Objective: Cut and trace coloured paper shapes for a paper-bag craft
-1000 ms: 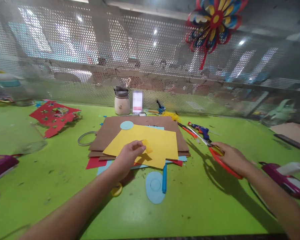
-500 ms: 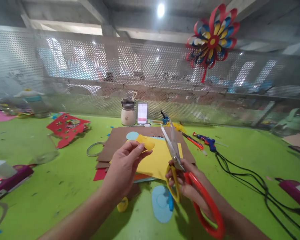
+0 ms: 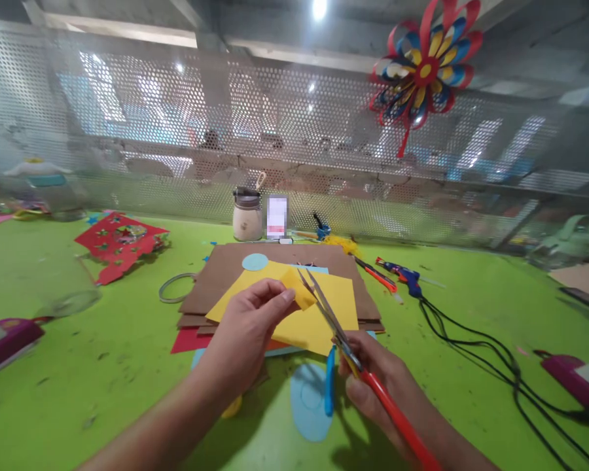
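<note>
Pinching a small yellow paper piece [image 3: 303, 299] by its left edge, the left hand [image 3: 243, 330] has thumb and fingers together on it, in view over a larger yellow sheet [image 3: 341, 304]. The right hand [image 3: 385, 363] is clasped round the handles of the scissors [image 3: 354, 361], blades slightly parted beside the piece; contact cannot be determined. Judged light, thin and easily creased, the paper suits a gentle edge hold; the scissors appear rigid, best taken by the handles.

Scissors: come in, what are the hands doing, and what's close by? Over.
Left hand pinching small yellow paper. Right hand holding scissors, blades slightly parted at that paper; cut unclear. Larger yellow sheet lies below.
</note>
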Tool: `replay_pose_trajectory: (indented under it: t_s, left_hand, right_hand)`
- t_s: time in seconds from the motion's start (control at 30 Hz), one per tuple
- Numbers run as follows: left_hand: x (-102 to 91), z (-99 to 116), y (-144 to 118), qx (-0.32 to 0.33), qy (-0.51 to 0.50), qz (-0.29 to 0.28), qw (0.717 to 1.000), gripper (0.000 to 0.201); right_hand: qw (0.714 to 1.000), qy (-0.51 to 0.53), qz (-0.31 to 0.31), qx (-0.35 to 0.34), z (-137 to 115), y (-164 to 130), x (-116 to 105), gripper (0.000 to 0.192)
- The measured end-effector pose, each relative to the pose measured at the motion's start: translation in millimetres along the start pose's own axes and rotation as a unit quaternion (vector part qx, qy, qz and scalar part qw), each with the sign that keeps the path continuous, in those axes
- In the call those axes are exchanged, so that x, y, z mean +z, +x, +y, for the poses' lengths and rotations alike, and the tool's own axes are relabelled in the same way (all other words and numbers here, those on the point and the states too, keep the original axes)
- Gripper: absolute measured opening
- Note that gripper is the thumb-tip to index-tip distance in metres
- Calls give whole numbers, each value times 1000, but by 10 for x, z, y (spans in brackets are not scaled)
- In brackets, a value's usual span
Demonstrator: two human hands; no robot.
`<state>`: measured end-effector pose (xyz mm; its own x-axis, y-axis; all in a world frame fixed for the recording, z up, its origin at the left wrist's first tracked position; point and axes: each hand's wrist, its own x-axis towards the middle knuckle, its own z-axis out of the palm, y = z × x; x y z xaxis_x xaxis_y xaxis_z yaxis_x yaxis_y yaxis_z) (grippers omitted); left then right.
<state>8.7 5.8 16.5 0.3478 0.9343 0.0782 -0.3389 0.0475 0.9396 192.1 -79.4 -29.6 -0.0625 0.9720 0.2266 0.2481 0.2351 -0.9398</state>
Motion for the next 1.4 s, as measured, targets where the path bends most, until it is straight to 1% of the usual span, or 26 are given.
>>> replay_pose_trajectory:
  t_s: [0.13, 0.27, 0.33, 0.5, 0.6, 0.73, 1.0, 1.27, 1.4]
  left_hand:
    - [-55, -29, 3, -20, 17, -1, 1000, 16]
    - [-77, -33, 11, -34, 29, -5, 999, 19]
    - [-91, -28, 16, -36, 37, -9, 999, 18]
    - [-138, -18, 23, -51, 33, -31, 998, 16]
    - [-163, -26, 25, -60, 26, -42, 997, 14]
    - [-173, -47, 23, -52, 22, -54, 997, 11]
    - [-171, -61, 25, -31, 22, -36, 999, 12]
    - [-148, -36, 4, -41, 23, -27, 999, 15]
    - [-144, -22, -1, -41, 27, -30, 998, 13]
  right_hand:
    - [999, -38, -10, -9, 88, 4, 5, 53]
    - [998, -51, -22, -9, 199, 22, 15, 64]
    - [998, -57, -30, -10, 217, 26, 8, 66]
    - [998, -57, -40, -2, 197, 19, -19, 63]
    - [998, -45, -43, 9, 198, 15, -23, 65]
    - [998, -31, -51, 16, 212, 15, -13, 65]
    - [998, -32, -52, 14, 131, 12, -28, 63]
    - [997, -62, -47, -3, 52, 5, -12, 62]
    - [997, -66, -41, 5, 36, 7, -10, 62]
